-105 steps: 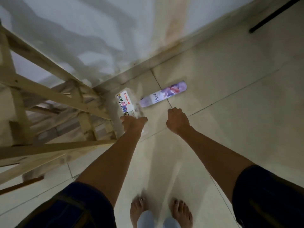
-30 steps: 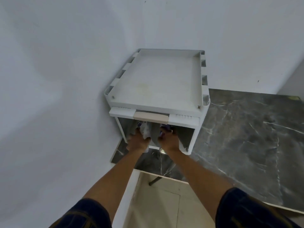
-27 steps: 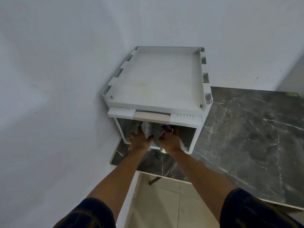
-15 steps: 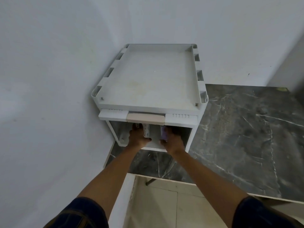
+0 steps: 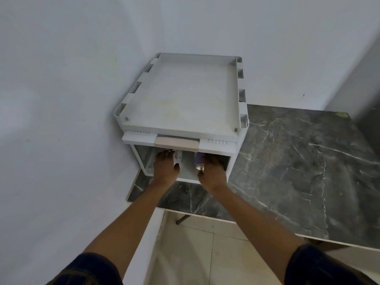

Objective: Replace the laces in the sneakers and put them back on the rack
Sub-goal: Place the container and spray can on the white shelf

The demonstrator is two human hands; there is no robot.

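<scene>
Inside the lower bay of the white rack (image 5: pixel 181 103) on the desk (image 5: pixel 298 161), a white bottle (image 5: pixel 177 157) is grasped by the left hand (image 5: pixel 165 171) and a purple can (image 5: pixel 199 162) by the right hand (image 5: pixel 212 173). Both were pushed further in over the last second. No sneakers or laces are visible, so the lacing task itself appears no nearer.

Both of the person's arms are bare from the short sleeves down to the bare left hand (image 5: pixel 166 169) and the bare right hand (image 5: pixel 212 173), with nothing worn on wrist or finger that can be made out. The short dark navy-blue cloth left sleeve (image 5: pixel 86 270) shows a faint paler, brownish band along its lower edge. The matching dark navy-blue cloth right sleeve (image 5: pixel 327 266) looks plain and slightly creased.
</scene>
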